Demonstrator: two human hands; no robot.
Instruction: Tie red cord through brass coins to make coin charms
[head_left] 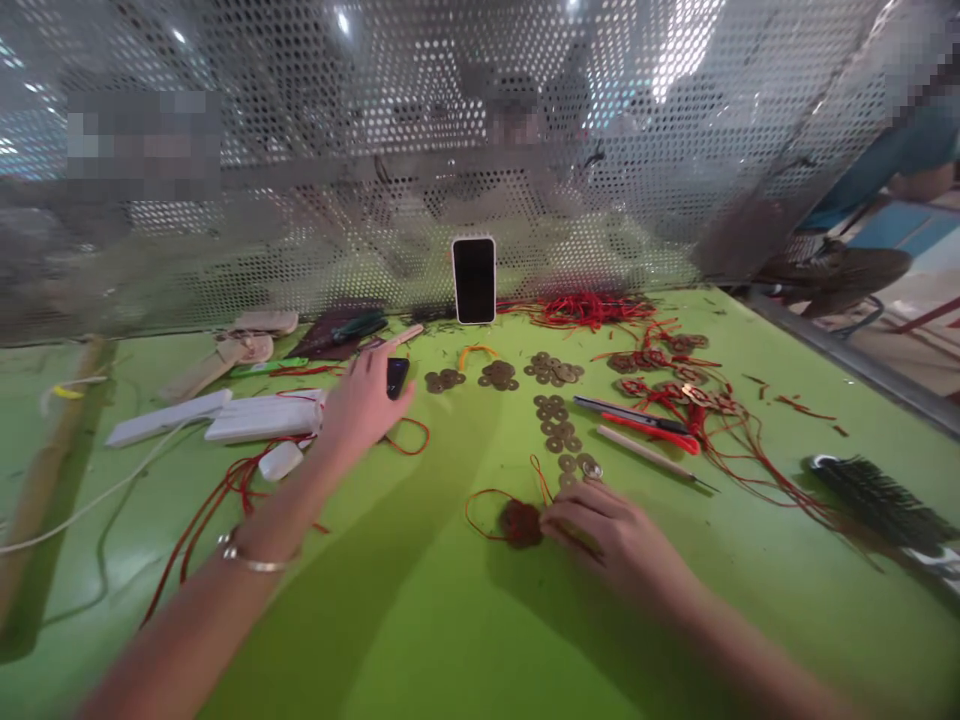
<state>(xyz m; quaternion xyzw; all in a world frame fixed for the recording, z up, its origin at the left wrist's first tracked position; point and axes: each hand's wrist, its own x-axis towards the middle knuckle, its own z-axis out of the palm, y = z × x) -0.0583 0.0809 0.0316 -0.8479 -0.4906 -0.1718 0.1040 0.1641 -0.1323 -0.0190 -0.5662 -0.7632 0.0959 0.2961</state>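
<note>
My left hand (367,395) is stretched out at the left of the work area, its fingers and thumb apart around a small black object (397,377). I cannot make out whether they touch it. A loop of red cord (409,437) lies just below that hand. My right hand (611,525) rests low on the table with its fingers closed at the edge of a round cluster of coins tied with red cord (520,522). Thin loops of cord stick out from this cluster. Just beyond the right fingers lie several loose holed coins (559,435).
A phone (474,280) stands against the perforated metal screen (300,230). Red cords (585,308) lie behind. At right are a utility knife (630,413), a pointed wooden-handled tool (652,457), corded coins (675,375) and a brush (885,500). White boxes (262,415) lie left.
</note>
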